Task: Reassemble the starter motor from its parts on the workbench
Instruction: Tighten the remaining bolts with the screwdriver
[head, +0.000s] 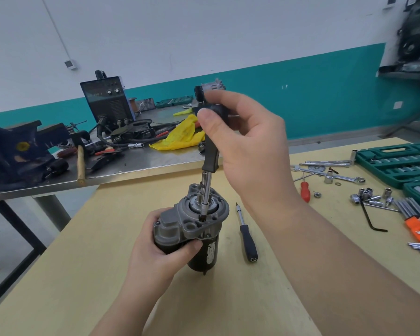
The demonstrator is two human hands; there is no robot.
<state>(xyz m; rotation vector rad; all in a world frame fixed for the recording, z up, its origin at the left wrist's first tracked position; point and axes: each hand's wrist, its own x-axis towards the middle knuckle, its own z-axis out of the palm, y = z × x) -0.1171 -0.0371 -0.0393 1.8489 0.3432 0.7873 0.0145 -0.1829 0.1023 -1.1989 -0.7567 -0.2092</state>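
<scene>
The left hand point(166, 241) grips the upright starter motor point(196, 229) on the counter point(83, 275). The right hand point(247, 146) pinches a screwdriver point(210, 154) (tip down at the housing's 6 o'clock).

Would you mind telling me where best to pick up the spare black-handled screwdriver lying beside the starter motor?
Grip the spare screwdriver by its thick black handle, coming straight down from above. It lies flat on the wooden bench with bare surface on both sides, handle towards the person. The thin shaft offers little to hold. The starter motor stands just to its left, so mind that side.

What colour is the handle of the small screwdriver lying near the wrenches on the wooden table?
Red: the small screwdriver has a red handle, clearest in the head view.
</scene>
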